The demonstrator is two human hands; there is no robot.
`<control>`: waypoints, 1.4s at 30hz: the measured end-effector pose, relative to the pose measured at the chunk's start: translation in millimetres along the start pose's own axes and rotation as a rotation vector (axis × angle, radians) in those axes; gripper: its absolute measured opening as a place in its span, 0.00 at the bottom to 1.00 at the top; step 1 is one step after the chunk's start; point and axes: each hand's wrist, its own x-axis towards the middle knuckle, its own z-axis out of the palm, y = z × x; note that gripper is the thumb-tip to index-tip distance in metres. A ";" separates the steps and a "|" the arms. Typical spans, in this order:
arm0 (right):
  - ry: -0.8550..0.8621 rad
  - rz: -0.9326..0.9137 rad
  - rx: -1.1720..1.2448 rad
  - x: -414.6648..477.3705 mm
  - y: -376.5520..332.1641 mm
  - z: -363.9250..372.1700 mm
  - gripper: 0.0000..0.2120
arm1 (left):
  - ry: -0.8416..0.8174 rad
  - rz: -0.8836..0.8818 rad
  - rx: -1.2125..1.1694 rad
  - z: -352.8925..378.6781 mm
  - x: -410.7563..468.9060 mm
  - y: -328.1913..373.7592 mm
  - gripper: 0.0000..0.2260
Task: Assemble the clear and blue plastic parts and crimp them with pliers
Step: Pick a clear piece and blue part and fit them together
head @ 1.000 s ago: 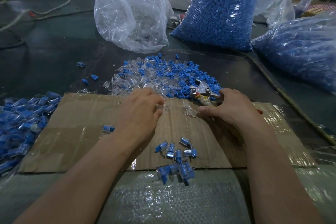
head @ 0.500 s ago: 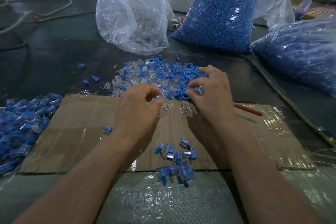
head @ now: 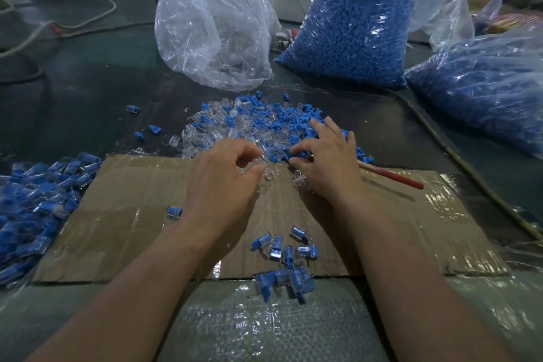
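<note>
Pliers (head: 396,180) dropped on the cardboard (head: 123,214), the right hand (head: 329,161) digs the pile (head: 264,120) beyond it for a blue part (head: 277,157), grasp unclear, while the left hand (head: 223,176) pinches a clear part (head: 268,169) at its edge.

Two hands (head: 223,182) (head: 327,161), one cardboard sheet (head: 132,214), two bags of blue parts (head: 352,32) (head: 482,97).

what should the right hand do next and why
Probably pinch one blue part from the mixed pile and bring it to the left hand. That hand pinches a clear part, while the right hand's fingers rest on the pile's blue pieces, unclear if holding one.
</note>
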 end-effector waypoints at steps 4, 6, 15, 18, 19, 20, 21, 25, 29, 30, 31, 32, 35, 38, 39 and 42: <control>-0.041 0.021 -0.002 0.3 0.7 -0.4 0.14 | -0.005 -0.011 -0.002 -0.9 -0.1 1.1 0.06; -0.058 0.033 0.014 -0.2 0.8 -0.7 0.14 | -0.005 -0.016 -0.001 -1.4 -0.4 1.3 0.06; 0.060 -0.012 0.098 -5.0 -1.3 -5.4 0.10 | -0.082 -0.189 -0.322 -6.5 1.0 6.7 0.11; 0.256 -0.048 0.254 -11.8 -4.9 -13.0 0.08 | -0.087 -0.300 -0.560 -12.2 3.7 8.8 0.11; 0.334 -0.059 0.338 -16.1 -7.3 -16.0 0.08 | -0.092 -0.344 -0.631 -13.2 4.2 9.4 0.10; 0.391 -0.066 0.423 -21.1 -10.7 -18.6 0.07 | -0.101 -0.389 -0.690 -14.0 4.9 9.8 0.09; 0.416 -0.072 0.501 -26.2 -14.9 -20.6 0.06 | -0.111 -0.432 -0.741 -14.4 5.8 9.7 0.09; 0.354 -0.092 0.733 -41.0 -30.6 -22.6 0.06 | -0.148 -0.539 -0.924 -15.1 8.4 8.9 0.06; 0.349 -0.109 0.782 -43.8 -36.6 -22.1 0.05 | -0.188 -0.540 -0.979 -14.2 8.1 8.9 0.05; 0.346 -0.112 0.780 -43.9 -36.7 -21.9 0.05 | -0.199 -0.536 -0.988 -13.9 7.7 9.2 0.05; 0.337 -0.112 0.776 -43.9 -36.7 -21.4 0.05 | -0.209 -0.533 -0.998 -13.4 7.7 9.3 0.05; 0.326 -0.109 0.772 -44.0 -36.4 -21.0 0.05 | -0.217 -0.529 -1.007 -13.3 7.6 9.5 0.05; 0.295 -0.107 0.756 -44.6 -36.7 -20.3 0.03 | -0.231 -0.498 -1.007 -13.1 7.1 8.5 0.06; 0.262 -0.115 0.718 -45.8 -37.0 -21.1 0.07 | -0.223 -0.459 -0.966 -12.7 5.7 6.0 0.07; 0.241 -0.116 0.704 -46.0 -36.9 -21.5 0.10 | -0.215 -0.445 -0.951 -12.3 5.6 5.4 0.07; 0.178 -0.129 0.687 -46.8 -37.1 -22.4 0.13 | -0.210 -0.421 -0.924 -11.1 5.4 4.2 0.08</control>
